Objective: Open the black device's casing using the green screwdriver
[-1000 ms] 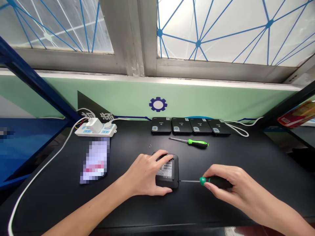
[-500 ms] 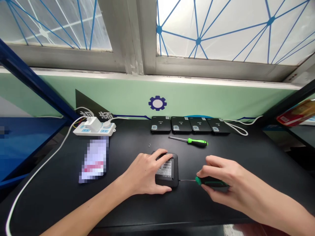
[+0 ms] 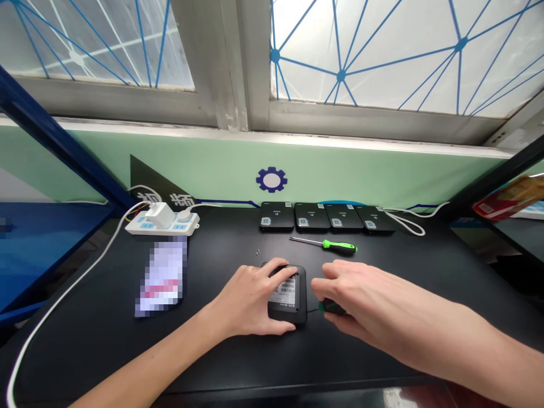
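Note:
My left hand (image 3: 250,300) clasps a small black electronic box (image 3: 301,294) on the table, thumb along its near edge and fingers over its far side. A white printed label (image 3: 284,292) faces up on the box, partly covered by the fingers. In my right hand (image 3: 357,292), knuckles upward, is a screwdriver (image 3: 334,306) with a dark green handle, mostly hidden by the fingers. Its thin shaft points left at the box's right side; I cannot tell how deep the tip sits. Beyond the box lie tiny screws (image 3: 257,251).
A second, bright green and black screwdriver (image 3: 340,247) lies behind my right hand. Several similar black boxes (image 3: 276,216) stand in a row along the wall. At the left are a white power strip (image 3: 162,225), its cable, and a blurred packet (image 3: 161,277).
My right hand has moved left toward the box and turned further palm-down. Less of the screwdriver's shaft and handle shows. My left hand and the box stay in place.

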A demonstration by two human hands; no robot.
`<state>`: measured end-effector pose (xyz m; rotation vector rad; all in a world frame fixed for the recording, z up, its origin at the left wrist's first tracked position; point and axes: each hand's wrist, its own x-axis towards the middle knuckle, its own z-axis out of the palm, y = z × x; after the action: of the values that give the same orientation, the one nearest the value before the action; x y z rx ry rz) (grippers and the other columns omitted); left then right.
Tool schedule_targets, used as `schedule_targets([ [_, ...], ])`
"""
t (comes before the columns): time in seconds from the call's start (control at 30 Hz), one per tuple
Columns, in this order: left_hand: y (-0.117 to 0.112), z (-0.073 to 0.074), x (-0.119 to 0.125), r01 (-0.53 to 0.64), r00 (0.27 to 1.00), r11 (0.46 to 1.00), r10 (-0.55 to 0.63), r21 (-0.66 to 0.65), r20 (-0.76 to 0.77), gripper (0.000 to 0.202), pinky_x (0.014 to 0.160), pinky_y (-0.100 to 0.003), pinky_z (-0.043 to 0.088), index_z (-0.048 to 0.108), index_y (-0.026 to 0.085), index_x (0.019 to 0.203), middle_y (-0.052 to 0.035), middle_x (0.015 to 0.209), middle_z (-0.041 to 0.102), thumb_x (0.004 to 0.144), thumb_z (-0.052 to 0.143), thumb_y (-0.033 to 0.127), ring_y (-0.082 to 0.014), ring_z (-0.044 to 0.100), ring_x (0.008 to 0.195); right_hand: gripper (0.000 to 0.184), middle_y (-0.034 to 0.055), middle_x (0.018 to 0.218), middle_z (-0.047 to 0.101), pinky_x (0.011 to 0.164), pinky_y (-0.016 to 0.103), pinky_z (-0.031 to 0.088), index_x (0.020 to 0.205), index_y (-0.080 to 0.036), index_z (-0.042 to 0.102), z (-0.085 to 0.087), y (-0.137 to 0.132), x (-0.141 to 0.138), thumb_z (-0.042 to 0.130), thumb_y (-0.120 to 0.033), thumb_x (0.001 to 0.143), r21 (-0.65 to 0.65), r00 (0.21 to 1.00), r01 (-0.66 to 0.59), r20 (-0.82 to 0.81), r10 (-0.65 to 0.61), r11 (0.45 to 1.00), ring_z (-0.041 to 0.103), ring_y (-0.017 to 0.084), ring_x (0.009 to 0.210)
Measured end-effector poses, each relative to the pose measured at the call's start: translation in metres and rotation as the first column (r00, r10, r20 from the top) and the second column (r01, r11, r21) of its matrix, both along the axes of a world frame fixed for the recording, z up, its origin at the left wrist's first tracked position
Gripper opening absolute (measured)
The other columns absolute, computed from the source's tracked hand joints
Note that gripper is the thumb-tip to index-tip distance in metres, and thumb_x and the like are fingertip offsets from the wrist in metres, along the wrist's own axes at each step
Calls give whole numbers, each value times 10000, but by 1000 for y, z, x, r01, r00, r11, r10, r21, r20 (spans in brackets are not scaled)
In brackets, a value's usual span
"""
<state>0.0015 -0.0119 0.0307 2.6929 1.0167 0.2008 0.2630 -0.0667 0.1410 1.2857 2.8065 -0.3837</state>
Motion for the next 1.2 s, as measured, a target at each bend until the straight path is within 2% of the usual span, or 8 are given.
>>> schedule_targets([
  [0.17,1,0,0,5,1000,1000,-5,9,-4,1004,806,-427,620,567,291,1599,-90,1605,632,746,917,690,-329,811,963,150,63,1166,748,755,382,604,1236,-315,676,-18,-5,38,649,-363,1096,-111,970,123,-196,-143,986,757,271,953],
  [0.33,1,0,-1,6,1000,1000,-6,-8,10,1009,821,-434,635,575,300,1595,-65,1600,633,733,935,684,-328,812,1003,329,63,1324,752,907,337,645,1341,-372,721,-70,-41,68,629,-573,1097,-242,836,329,-376,-400,913,755,275,1153],
  [0.4,1,0,-1,1,1000,1000,-1,-18,13,1009,836,-434,637,568,310,1599,-61,1602,633,735,933,683,-329,813,1016,311,52,1325,750,792,267,625,1312,-377,748,-92,-57,70,659,-570,1084,-303,778,423,-361,-514,854,744,260,1157],
  [0.53,1,-3,-1,-19,999,999,20,-39,40,1001,878,-442,636,564,317,1595,-57,1608,631,735,930,675,-332,813,1046,284,42,1105,749,780,247,605,1219,-341,795,-116,-76,60,636,-544,1101,-373,649,495,-443,-619,785,739,220,995],
  [0.73,4,-6,-1,-30,990,996,41,-80,134,980,898,-430,627,579,328,1552,-50,1589,650,697,953,630,-330,811,1102,299,59,1182,805,837,242,620,1216,-350,848,-136,-91,51,696,-551,1055,-328,595,546,-496,-632,771,768,260,1105],
  [0.87,6,-8,-1,-35,973,992,61,-119,224,967,928,-416,617,586,331,1518,-54,1550,676,680,970,625,-329,794,1173,322,68,1097,794,800,237,619,1244,-323,863,-148,-97,51,720,-527,1039,-319,537,564,-559,-632,762,782,241,993],
  [1.03,6,-8,0,-42,948,986,91,-162,305,968,976,-408,613,600,338,1486,-38,1521,689,648,1007,598,-319,772,1233,309,53,1022,760,743,215,588,1257,-323,874,-145,-94,48,753,-488,1025,-359,446,532,-650,-615,767,762,208,916],
  [1.2,5,-8,2,-36,939,983,94,-178,330,988,972,-413,615,610,345,1470,-21,1499,705,612,1031,598,-321,770,1237,304,62,1084,806,735,239,597,1201,-340,894,-143,-92,46,780,-530,993,-415,378,547,-653,-657,727,776,239,959],
])
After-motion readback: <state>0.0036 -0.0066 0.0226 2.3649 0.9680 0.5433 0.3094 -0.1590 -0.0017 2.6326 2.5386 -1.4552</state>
